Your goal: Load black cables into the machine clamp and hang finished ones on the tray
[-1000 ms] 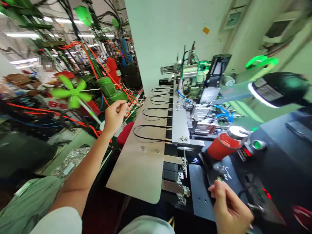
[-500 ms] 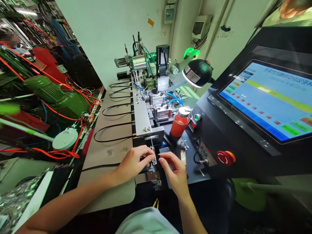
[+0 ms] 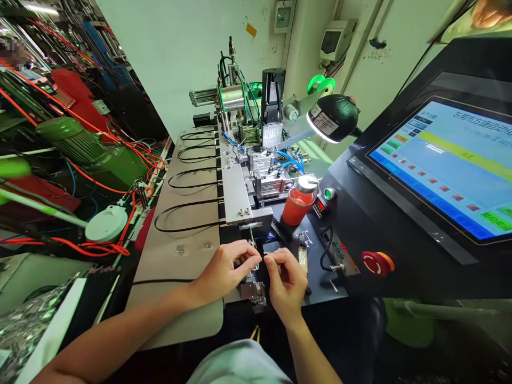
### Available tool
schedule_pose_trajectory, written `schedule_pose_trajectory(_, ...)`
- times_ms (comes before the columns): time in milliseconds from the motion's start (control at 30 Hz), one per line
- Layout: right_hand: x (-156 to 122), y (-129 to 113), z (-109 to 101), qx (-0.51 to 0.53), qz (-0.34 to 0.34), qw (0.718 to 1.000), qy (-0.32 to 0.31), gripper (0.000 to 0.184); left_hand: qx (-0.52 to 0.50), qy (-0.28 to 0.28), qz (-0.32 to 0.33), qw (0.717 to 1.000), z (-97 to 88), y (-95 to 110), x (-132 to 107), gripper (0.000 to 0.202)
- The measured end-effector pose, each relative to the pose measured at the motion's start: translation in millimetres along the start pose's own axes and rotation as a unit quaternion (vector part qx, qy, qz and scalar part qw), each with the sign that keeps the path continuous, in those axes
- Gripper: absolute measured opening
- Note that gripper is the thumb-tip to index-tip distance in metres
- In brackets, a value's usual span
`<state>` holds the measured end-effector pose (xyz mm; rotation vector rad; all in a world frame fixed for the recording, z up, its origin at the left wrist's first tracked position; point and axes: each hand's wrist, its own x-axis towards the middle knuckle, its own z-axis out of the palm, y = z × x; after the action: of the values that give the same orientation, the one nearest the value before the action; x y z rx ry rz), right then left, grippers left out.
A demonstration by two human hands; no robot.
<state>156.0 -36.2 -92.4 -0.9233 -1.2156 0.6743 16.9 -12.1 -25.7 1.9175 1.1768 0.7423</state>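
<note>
My left hand is closed in a pinch at the near end of a metal fixture. A black cable runs across the plate and passes behind this hand, and a small dark tip shows at its fingertips. Facing it, my right hand pinches thumb and forefinger together, almost touching the left fingertips; what it grips is too small to make out. Just below the fingers sits a small metal clamp. Several looped black cables lie on the tan plate, their ends entering the metal bar.
A jar of red contents stands behind my right hand, near a lamp. To the right are a red stop button and a lit touchscreen. A green motor and orange hoses are on the left.
My right hand's thumb and forefinger have closed together and moved to meet the left fingertips. The left hand has shifted slightly right. The camera view has turned a little.
</note>
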Motion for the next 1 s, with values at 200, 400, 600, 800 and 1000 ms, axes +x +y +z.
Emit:
schedule_pose_trajectory(200, -3.5, 3.5, 7.1, -0.043, 0.008, 0.999, -0.001, 0.024, -0.034, 0.003, -0.045, 0.998, 2.1, -1.1, -1.5, 0.021)
schedule_pose_trajectory(400, 5.8, 10.7, -16.8, -0.079, 0.106, 0.991, -0.032, 0.028, 0.125, 0.023, -0.068, 0.990, -6.1, -16.3, 9.3, 0.020)
schedule_pose_trajectory(600, 4.0, 19.8, -19.2, -0.097, 0.139, 0.985, -0.026, 0.031, 0.183, 0.015, -0.091, 0.979, -3.7, -24.3, 11.6, 0.021)
schedule_pose_trajectory(800, 5.5, 25.3, -18.4, -0.091, 0.147, 0.984, -0.053, 0.032, 0.191, 0.020, -0.105, 0.976, -4.4, -21.7, 15.1, 0.022)
schedule_pose_trajectory(1000, 21.7, 31.8, -6.4, -0.096, 0.122, 0.979, -0.134, 0.035, 0.190, 0.015, -0.114, 0.975, -2.9, -21.1, 19.9, 0.020)
